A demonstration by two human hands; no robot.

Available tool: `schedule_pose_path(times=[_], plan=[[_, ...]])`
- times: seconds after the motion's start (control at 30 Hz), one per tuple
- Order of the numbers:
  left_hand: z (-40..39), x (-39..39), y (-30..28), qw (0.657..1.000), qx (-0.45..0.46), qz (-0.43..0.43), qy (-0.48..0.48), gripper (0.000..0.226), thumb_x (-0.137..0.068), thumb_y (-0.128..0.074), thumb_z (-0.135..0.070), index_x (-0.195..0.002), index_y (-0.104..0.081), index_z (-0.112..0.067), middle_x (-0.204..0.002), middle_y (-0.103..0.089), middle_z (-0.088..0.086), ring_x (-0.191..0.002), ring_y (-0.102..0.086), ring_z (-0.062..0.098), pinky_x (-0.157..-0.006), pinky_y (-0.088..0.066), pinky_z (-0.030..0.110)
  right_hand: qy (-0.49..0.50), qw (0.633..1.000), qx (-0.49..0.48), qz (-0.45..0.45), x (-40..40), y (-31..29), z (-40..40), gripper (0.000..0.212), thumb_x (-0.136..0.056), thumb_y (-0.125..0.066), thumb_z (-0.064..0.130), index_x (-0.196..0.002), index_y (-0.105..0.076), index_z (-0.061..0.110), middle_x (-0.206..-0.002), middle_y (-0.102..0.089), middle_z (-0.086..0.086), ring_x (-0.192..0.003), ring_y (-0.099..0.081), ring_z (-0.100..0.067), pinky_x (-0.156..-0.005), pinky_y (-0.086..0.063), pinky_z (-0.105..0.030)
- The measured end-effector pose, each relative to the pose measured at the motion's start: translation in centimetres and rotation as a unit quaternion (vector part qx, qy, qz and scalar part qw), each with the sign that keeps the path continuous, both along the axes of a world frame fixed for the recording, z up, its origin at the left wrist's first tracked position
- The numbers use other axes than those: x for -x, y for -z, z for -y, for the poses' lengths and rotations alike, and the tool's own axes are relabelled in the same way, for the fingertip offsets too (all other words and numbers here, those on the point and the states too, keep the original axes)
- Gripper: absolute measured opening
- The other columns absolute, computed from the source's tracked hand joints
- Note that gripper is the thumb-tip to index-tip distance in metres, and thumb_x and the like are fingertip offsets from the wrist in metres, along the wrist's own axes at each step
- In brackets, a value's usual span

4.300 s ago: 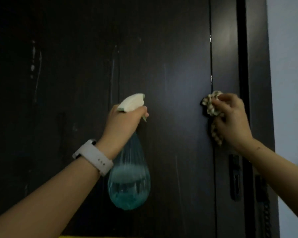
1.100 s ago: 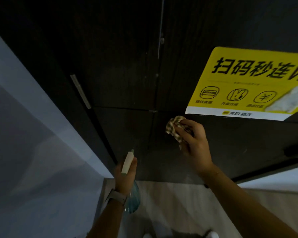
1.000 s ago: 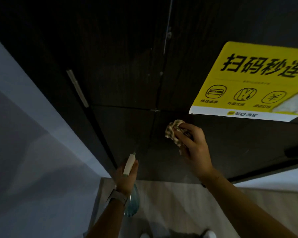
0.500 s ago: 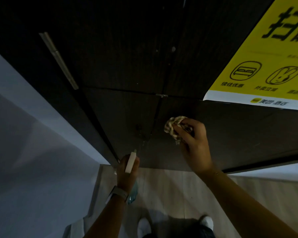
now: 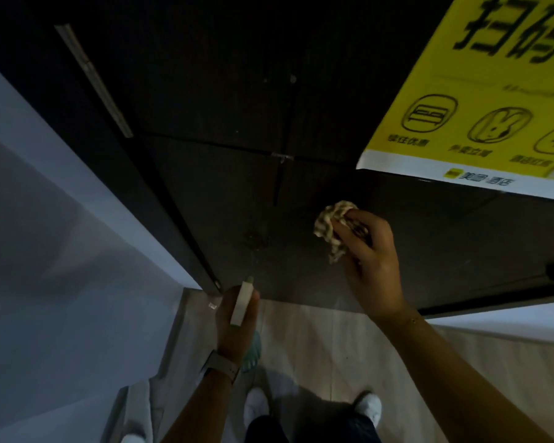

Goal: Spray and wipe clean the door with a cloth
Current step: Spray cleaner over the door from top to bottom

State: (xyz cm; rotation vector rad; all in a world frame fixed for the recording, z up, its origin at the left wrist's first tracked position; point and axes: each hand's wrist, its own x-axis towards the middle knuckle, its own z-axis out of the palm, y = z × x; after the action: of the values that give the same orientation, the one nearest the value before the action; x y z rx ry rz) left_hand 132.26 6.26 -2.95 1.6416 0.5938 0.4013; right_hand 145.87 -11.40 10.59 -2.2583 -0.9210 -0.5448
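Filling most of the view, the dark door point(image 5: 224, 91) runs from upper left down to the pale floor point(image 5: 317, 340), its lower panel dull and streaked. Grey wall point(image 5: 45, 251) takes the left side. A yellow poster point(image 5: 480, 91) with black characters and icons is stuck to the door at upper right. Right hand point(image 5: 370, 260), low on the door just below the poster, fingers curled round a crumpled checked cloth point(image 5: 328, 225); the cloth looks to be against the panel, though contact is hard to confirm in the dim light. Left hand point(image 5: 237, 321), nearer and left of the right, close to the door's bottom corner, gripping a spray bottle point(image 5: 242, 302), white head pointing at the door, bluish body showing below the palm. Pale watch point(image 5: 219, 367) on the left wrist. White shoes point(image 5: 256, 404) on the floor, near edge.
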Motion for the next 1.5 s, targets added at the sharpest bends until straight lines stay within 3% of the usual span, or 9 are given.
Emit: schedule_pose_path(times=[0.2, 0.33, 0.4, 0.5, 0.63, 0.9, 1.33, 1.43, 1.5], plan=[[5.5, -1.6, -6.1, 0.995, 0.056, 0.076, 0.04, 0.019, -0.09, -0.066, -0.025, -0.094, -0.064, -0.007, -0.076, -0.062, 0.003, -0.064, -0.059, 0.017, -0.059, -0.051, 0.026, 0.057, 0.998, -0.03, 0.015, 0.0, -3.7, 8.4, 0.033, -0.098, -0.051, 0.019, -0.125, -0.06, 0.004, -0.128, -0.042, -0.014, -0.119, -0.045, -0.031, -0.108, -0.035, -0.022], [9.3, -3.8, -9.0, 0.989, 0.133, 0.06, 0.033, 0.015, -0.089, -0.063, -0.006, -0.098, -0.065, -0.018, -0.081, -0.07, -0.008, -0.077, -0.065, 0.005, -0.07, -0.054, 0.019, 0.084, 0.994, -0.033, 0.057, -2.2, -6.7, 11.8, 0.042, -0.103, -0.042, 0.027, -0.122, -0.062, -0.005, -0.128, -0.043, -0.015, -0.119, -0.044, -0.033, -0.106, -0.036, -0.026], [10.6, -4.9, -9.3, 0.992, 0.12, 0.039, 0.031, 0.018, -0.089, -0.065, -0.01, -0.094, -0.065, -0.027, -0.077, -0.066, -0.007, -0.072, -0.062, 0.001, -0.068, -0.053, 0.018, 0.089, 0.994, -0.024, 0.064, -3.3, -6.9, 12.7, 0.037, -0.099, -0.047, 0.02, -0.123, -0.062, -0.004, -0.129, -0.041, -0.014, -0.121, -0.043, -0.034, -0.103, -0.041, -0.034], [11.9, -6.1, -9.4, 0.992, 0.12, 0.012, 0.029, 0.005, -0.087, -0.068, -0.018, -0.083, -0.065, -0.02, -0.064, -0.055, -0.003, -0.056, -0.052, 0.002, -0.054, -0.046, 0.019, 0.089, 0.994, -0.013, 0.064, -4.0, -6.6, 13.0, 0.039, -0.091, -0.05, 0.015, -0.123, -0.063, -0.004, -0.131, -0.039, -0.012, -0.122, -0.042, -0.034, -0.101, -0.043, -0.04], [12.2, -7.0, -8.5, 0.992, 0.123, -0.027, 0.016, 0.017, -0.088, -0.068, -0.017, -0.073, -0.06, -0.014, -0.058, -0.047, -0.001, -0.048, -0.047, 0.0, -0.048, -0.039, 0.015, 0.071, 0.993, -0.035, 0.089, -4.3, -6.0, 12.6, 0.038, -0.087, -0.054, 0.006, -0.124, -0.059, 0.005, -0.129, -0.039, -0.013, -0.119, -0.043, -0.036, -0.1, -0.043, -0.039], [12.0, -6.3, -6.5, 0.99, 0.107, -0.055, 0.073, 0.007, -0.09, -0.066, -0.022, -0.094, -0.063, -0.018, -0.07, -0.054, -0.002, -0.059, -0.05, 0.006, -0.057, -0.046, 0.022, 0.075, 0.992, -0.039, 0.097, -4.5, -5.5, 12.4, 0.047, -0.083, -0.062, -0.004, -0.127, -0.053, 0.011, -0.128, -0.039, -0.012, -0.118, -0.043, -0.037, -0.097, -0.046, -0.045], [12.7, -5.7, -8.0, 0.991, 0.113, -0.063, 0.046, 0.009, -0.088, -0.068, -0.02, -0.083, -0.06, -0.02, -0.065, -0.051, -0.005, -0.058, -0.048, 0.008, -0.051, -0.042, 0.015, 0.072, 0.993, -0.051, 0.084, -3.8, -6.2, 13.1, 0.034, -0.093, -0.054, 0.007, -0.127, -0.056, 0.01, -0.129, -0.041, -0.012, -0.12, -0.044, -0.034, -0.101, -0.043, -0.037], [14.5, -5.6, -9.1, 0.99, 0.075, -0.04, 0.108, 0.002, -0.091, -0.064, -0.022, -0.094, -0.064, -0.02, -0.065, -0.052, -0.006, -0.056, -0.048, 0.004, -0.053, -0.042, 0.015, 0.104, 0.99, -0.068, 0.063, -2.9, -6.9, 16.6, 0.034, -0.1, -0.051, 0.021, -0.124, -0.062, 0.0, -0.129, -0.044, -0.015, -0.126, -0.043, -0.023, -0.105, -0.038, -0.028], [15.9, -5.9, -10.2, 0.989, 0.042, -0.017, 0.144, 0.003, -0.093, -0.062, -0.02, -0.092, -0.064, -0.023, -0.067, -0.054, -0.005, -0.056, -0.049, 0.002, -0.054, -0.043, 0.015, 0.118, 0.988, -0.05, 0.091, -2.3, -7.4, 20.2, 0.035, -0.101, -0.048, 0.024, -0.124, -0.062, 0.0, -0.129, -0.043, -0.018, -0.122, -0.046, -0.033, -0.103, -0.041, -0.032]])
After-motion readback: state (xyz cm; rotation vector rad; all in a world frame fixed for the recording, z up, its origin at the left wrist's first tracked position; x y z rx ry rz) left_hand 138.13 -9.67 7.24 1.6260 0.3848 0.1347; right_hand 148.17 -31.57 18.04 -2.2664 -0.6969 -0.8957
